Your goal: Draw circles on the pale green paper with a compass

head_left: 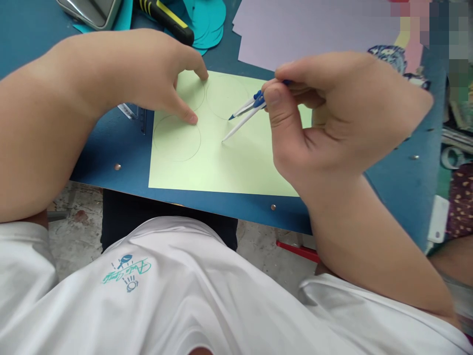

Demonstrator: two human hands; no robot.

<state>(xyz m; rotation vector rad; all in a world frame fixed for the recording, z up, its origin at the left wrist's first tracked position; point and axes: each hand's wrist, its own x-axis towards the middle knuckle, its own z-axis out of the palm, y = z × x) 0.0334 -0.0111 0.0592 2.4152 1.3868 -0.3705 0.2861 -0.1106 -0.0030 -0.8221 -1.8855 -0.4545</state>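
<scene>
The left hand [148,74] presses spread fingertips flat on the pale green paper sheet [236,162]; the right hand [332,113] pinches a tilted blue-and-white drawing compass [246,111].

Sheet: the pale green paper sheet [229,167] lies on the blue bench [111,143], at the centre of the frame, near the bench's front edge.
Left hand: the left hand [125,74], upper left of centre, rests its fingertips on the sheet's upper left part.
Right hand: the right hand [332,113], right of centre, holds the blue and white drawing compass [246,111] over the sheet, its tips down toward the sheet's middle.
Ruler: the clear plastic ruler [135,116] lies on the bench just left of the sheet, partly under the left hand.
Behind: the lilac paper sheets [314,29] lie at the upper right, beyond the green sheet; the black and yellow utility knife [166,19] lies at the top, left of them; the grey metal tin [90,10] sits at the upper left.
</scene>
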